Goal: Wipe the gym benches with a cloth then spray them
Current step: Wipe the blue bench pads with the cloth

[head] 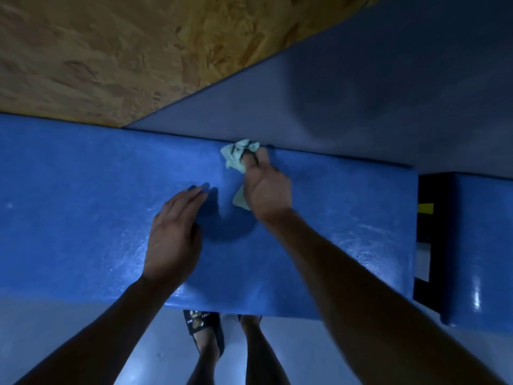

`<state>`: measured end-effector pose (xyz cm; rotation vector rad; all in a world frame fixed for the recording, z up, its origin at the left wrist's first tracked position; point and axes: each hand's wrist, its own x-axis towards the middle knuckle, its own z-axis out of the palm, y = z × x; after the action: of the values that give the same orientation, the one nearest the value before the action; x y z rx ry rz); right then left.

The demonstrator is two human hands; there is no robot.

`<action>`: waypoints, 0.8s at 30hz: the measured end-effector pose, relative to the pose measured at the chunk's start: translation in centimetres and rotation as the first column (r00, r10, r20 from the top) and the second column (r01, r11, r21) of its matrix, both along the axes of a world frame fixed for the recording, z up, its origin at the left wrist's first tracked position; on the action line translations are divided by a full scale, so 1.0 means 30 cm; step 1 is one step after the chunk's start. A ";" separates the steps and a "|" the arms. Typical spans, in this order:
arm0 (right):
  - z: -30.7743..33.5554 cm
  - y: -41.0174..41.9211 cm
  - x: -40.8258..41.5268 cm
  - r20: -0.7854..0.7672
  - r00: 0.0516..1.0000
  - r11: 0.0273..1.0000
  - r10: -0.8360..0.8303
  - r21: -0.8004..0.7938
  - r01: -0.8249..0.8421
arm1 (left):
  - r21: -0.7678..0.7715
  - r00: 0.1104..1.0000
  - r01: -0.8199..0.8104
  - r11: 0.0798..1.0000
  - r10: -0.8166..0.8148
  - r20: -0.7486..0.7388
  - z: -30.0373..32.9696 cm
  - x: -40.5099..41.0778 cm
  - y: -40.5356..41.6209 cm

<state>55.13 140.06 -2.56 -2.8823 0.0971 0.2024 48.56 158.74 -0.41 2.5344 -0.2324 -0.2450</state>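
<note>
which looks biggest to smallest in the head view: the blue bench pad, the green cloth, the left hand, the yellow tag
1. Blue bench pad, by far the largest.
2. Left hand, flat on the pad.
3. Green cloth, partly hidden under the right hand, so its full size is unsure.
4. Yellow tag, smallest.

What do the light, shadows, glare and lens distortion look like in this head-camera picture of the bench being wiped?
Head view: dim, bluish light; the bench edges bow from the wide lens; a dark shadow lies between the left hand and the right hand holding the cloth; white glare streaks the second pad; overall slightly soft.
</note>
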 end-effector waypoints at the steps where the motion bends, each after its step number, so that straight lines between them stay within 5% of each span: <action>1: 0.002 -0.062 -0.003 0.027 0.999 0.998 0.047 -0.036 -0.046 | -0.001 1.000 0.001 1.000 -0.001 0.002 0.011 0.000 0.000; 3: -0.004 -0.223 -0.023 0.003 0.997 0.994 0.073 -0.085 -0.072 | -0.003 1.000 0.000 1.000 0.000 0.004 0.024 -0.001 0.008; 9: 0.051 -0.575 -0.163 -0.042 0.953 0.951 -0.299 -0.096 0.294 | 0.027 1.000 -0.017 0.999 0.018 -0.020 0.019 -0.003 0.060; 16: -0.007 -0.248 -0.134 -0.013 0.763 0.762 -0.647 0.020 0.647 | 0.051 0.999 -0.005 0.999 0.007 -0.042 -0.010 0.017 0.131; 20: -0.047 0.156 -0.039 -0.005 0.891 0.876 -0.455 0.180 0.448 | 0.061 0.998 0.022 0.998 -0.018 -0.054 -0.020 0.021 0.194; 24: -0.018 0.378 0.031 0.008 1.000 0.998 0.005 0.055 -0.005 | 0.037 1.000 0.014 0.999 -0.013 -0.026 -0.025 0.029 0.253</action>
<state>56.04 151.40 -3.10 -2.8284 0.0817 0.1919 49.43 166.33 -1.16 2.5656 -0.2368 -0.2902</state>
